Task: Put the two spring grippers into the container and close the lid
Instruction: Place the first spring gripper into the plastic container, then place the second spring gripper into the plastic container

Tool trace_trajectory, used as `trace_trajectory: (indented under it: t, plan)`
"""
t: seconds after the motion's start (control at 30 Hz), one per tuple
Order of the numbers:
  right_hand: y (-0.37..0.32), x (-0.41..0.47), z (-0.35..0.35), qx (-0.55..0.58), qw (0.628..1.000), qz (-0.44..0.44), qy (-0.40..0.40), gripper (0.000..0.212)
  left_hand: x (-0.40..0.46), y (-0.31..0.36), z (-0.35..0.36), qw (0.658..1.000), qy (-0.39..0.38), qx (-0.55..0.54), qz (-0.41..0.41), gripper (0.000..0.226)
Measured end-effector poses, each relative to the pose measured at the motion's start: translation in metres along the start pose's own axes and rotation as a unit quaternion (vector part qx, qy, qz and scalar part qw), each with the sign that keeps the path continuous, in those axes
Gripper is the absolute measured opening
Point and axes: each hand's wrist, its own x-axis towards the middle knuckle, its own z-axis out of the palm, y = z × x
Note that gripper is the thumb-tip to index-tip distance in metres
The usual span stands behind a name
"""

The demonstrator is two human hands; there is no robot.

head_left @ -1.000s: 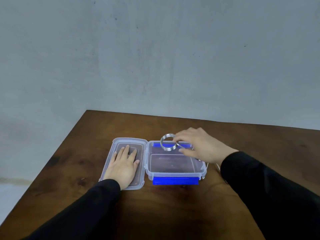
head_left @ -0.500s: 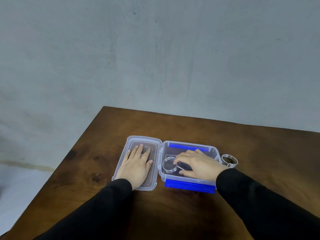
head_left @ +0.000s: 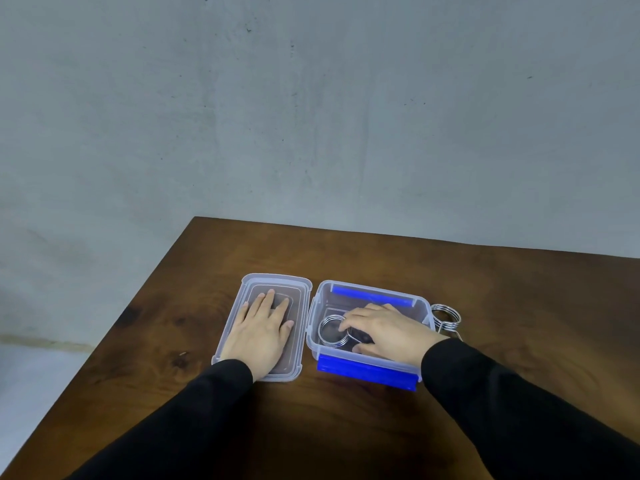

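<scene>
Two chrome coil spring grippers: one (head_left: 333,331) inside the clear container (head_left: 372,308), one (head_left: 446,317) on the desk (head_left: 346,427) just right. Right hand (head_left: 384,332) fingers grasp the inner one. Left hand (head_left: 261,336) lies flat, released, on the lid (head_left: 235,313)

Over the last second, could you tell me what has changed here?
The right hand lowered one spring gripper from above the container to its floor, fingers still on it. The left hand stays flat on the open lid.

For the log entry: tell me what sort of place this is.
Probably a bare workroom or test setup rather than a lived-in room: a plain grey wall, a dark wooden table, and on it only a clear plastic container, its open lid and metal spring grippers.
</scene>
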Motion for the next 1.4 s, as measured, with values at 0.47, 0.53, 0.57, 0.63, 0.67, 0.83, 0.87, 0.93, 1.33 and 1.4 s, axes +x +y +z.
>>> trace_trajectory:
  t: [0.47,0.53,0.57,0.63,0.67,0.83,0.87,0.93,1.33,1.4]
  plan:
    - [0.018,-0.041,-0.044,0.079,0.956,0.105,0.263,0.034,0.0,0.0,-0.001,1.0,-0.01,-0.003,-0.003,0.058]
    - [0.034,-0.055,-0.048,0.097,0.924,0.191,0.318,0.032,0.0,0.0,-0.001,1.0,-0.012,-0.003,-0.006,0.057]
    - [0.043,-0.062,-0.047,0.106,0.91,0.24,0.323,0.033,0.0,0.0,-0.001,1.0,-0.013,-0.003,-0.006,0.057]
    - [0.057,-0.075,-0.039,0.118,0.889,0.327,0.297,0.039,0.0,0.0,-0.002,1.0,-0.011,-0.003,-0.006,0.056]
    - [0.062,-0.081,-0.032,0.122,0.883,0.36,0.275,0.044,0.0,0.0,-0.002,1.0,-0.009,-0.004,-0.006,0.056]
    - [0.064,-0.1,0.013,0.143,0.87,0.434,0.188,0.062,0.001,0.001,-0.002,1.0,-0.006,-0.011,-0.005,0.056]
    - [0.062,-0.101,0.019,0.143,0.872,0.435,0.171,0.064,0.001,0.001,-0.001,1.0,-0.008,-0.012,-0.003,0.056]
    - [0.056,-0.101,0.026,0.128,0.882,0.431,0.141,0.066,0.002,0.0,-0.001,1.0,-0.014,-0.012,-0.002,0.057]
    - [0.057,-0.101,0.024,0.085,0.861,0.475,0.159,0.069,0.004,-0.001,0.001,1.0,-0.023,0.006,-0.005,0.058]
    - [0.058,-0.105,0.029,0.054,0.862,0.479,0.16,0.07,0.004,-0.001,0.001,1.0,-0.024,0.007,-0.006,0.058]
